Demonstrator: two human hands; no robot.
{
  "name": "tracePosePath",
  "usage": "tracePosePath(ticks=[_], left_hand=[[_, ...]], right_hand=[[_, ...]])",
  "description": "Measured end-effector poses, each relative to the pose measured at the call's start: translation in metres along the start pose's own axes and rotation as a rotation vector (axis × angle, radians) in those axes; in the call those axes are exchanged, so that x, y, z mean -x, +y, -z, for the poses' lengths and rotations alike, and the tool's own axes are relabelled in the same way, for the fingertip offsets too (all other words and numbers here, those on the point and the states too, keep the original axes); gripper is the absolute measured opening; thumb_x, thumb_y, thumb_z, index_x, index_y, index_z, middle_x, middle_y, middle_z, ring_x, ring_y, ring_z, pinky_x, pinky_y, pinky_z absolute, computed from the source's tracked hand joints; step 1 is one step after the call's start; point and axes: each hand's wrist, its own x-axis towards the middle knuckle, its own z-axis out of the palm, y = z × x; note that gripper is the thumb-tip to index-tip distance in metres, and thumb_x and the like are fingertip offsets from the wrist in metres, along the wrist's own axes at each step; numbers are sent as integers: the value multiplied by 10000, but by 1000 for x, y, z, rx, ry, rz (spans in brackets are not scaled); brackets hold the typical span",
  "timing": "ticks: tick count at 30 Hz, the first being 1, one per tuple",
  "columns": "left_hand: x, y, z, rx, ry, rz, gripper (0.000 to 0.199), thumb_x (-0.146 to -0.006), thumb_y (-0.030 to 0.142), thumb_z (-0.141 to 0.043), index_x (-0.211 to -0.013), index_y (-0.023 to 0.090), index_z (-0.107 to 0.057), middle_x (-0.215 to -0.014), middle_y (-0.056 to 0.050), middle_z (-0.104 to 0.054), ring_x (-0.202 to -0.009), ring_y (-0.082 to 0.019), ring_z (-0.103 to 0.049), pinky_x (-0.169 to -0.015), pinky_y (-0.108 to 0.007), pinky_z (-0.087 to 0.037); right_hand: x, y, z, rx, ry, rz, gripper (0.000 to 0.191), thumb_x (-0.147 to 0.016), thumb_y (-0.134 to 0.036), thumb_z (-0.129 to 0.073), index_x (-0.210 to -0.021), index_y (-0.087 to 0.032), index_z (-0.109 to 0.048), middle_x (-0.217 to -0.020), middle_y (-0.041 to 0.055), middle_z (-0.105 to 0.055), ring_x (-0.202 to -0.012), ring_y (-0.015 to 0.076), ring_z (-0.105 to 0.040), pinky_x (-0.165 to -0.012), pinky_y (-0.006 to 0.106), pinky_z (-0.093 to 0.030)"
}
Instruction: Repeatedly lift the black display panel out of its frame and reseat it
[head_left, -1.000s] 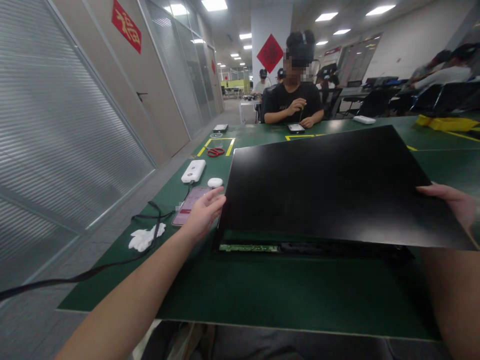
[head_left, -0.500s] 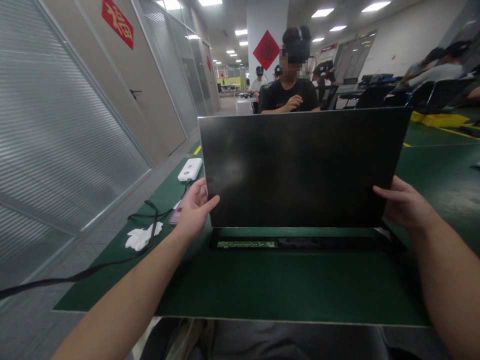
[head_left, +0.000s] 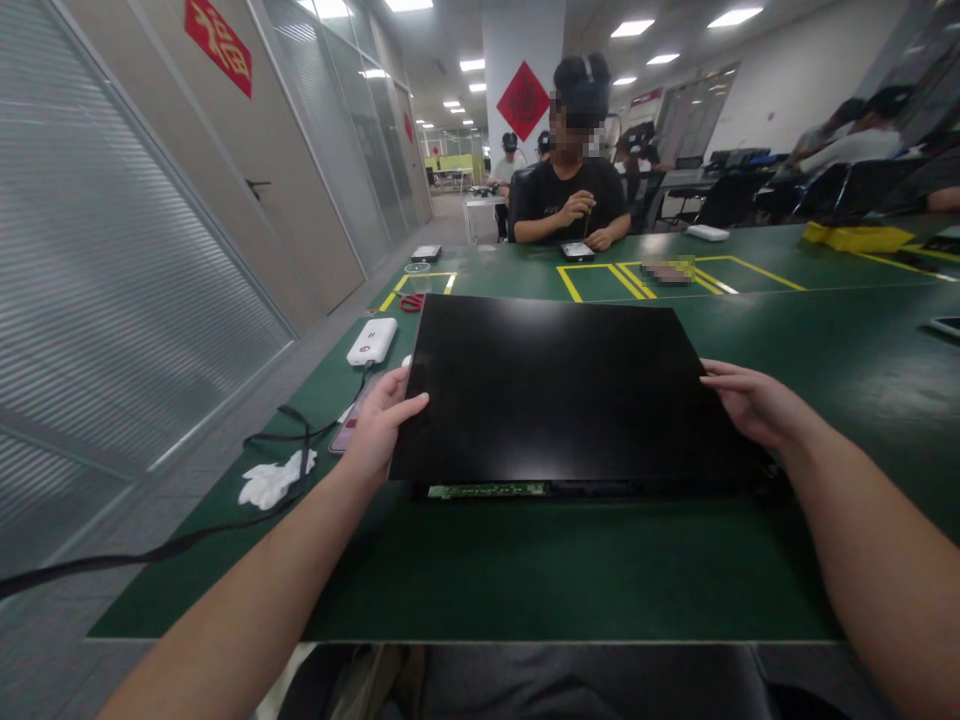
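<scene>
A flat black display panel point(head_left: 555, 390) is tilted back in front of me, its far edge raised above the table. My left hand point(head_left: 384, 420) grips its left edge, thumb on the front face and fingers behind. At the right edge, my right hand point(head_left: 757, 402) pinches the panel between thumb and fingers. Under the panel's near edge shows a green circuit board strip point(head_left: 487, 491), set in a dark strip or frame on the table. Most of what lies beneath the panel is hidden.
On the green table point(head_left: 585, 570), a white power bank point(head_left: 373, 342), a phone point(head_left: 346, 432), a crumpled white tissue or glove point(head_left: 276, 482) and a black cable point(head_left: 187, 545) lie left. Red-handled scissors point(head_left: 411, 302) lie beyond. A person point(head_left: 574, 195) sits opposite, handling a small box.
The panel has tipped from nearly upright to leaning well back, its top edge lower. My right hand has moved left with it, and the far half of the table now shows.
</scene>
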Motion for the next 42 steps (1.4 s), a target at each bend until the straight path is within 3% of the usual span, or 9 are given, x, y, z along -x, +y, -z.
tracePosePath(ticks=[6, 14, 21, 26, 35, 42], left_hand=[[-1, 1, 0, -5, 35, 65, 508, -600, 198, -854, -1077, 198, -678, -1103, -67, -785, -1079, -325, -723, -960, -455, -587], [-10, -9, 11, -19, 53, 121, 440, -647, 219, -811, -1080, 181, -745, -930, -71, -809, -918, -312, -770, -809, -410, -632], [-6, 0, 0, 0, 171, 197, 437, -639, 153, -792, -1075, 164, -764, -880, -76, -812, -829, -286, -777, -680, -351, -632], [-4, 0, -1, -13, 94, 178, 460, -637, 148, -807, -1094, 164, -760, -1000, -84, -813, -927, -275, -767, -767, -336, -624], [-7, -8, 2, -11, -30, 76, 503, -657, 189, -747, -1160, 168, -741, -1214, -103, -762, -1205, -350, -664, -974, -437, -570], [-6, -3, 3, -5, -104, 109, 633, -575, 128, -705, -1205, 187, -740, -1233, -76, -752, -1200, -340, -662, -941, -395, -580]], right_hand=[[-7, 0, 9, -87, 139, -54, 405, -643, -101, -639, -1026, -223, -687, -809, 56, -736, -735, 169, -714, -645, 232, -610], [-1, -6, 7, -30, 187, -49, 387, -685, -180, -632, -1064, -237, -579, -904, 133, -761, -841, 252, -750, -699, 347, -629], [4, -10, -3, -53, 242, -83, 280, -743, -166, -592, -1016, -229, -600, -795, 122, -756, -755, 204, -743, -644, 257, -590], [1, -10, 1, -48, 291, -102, 187, -747, -181, -615, -929, -224, -627, -743, 107, -743, -705, 198, -729, -630, 258, -594], [-8, -3, 11, -13, 267, -78, 107, -741, -189, -620, -818, -212, -691, -756, 95, -745, -707, 180, -721, -611, 241, -593], [-10, 2, 12, 21, 279, -59, 41, -745, -190, -640, -764, -200, -675, -770, 94, -748, -701, 174, -716, -596, 230, -579]])
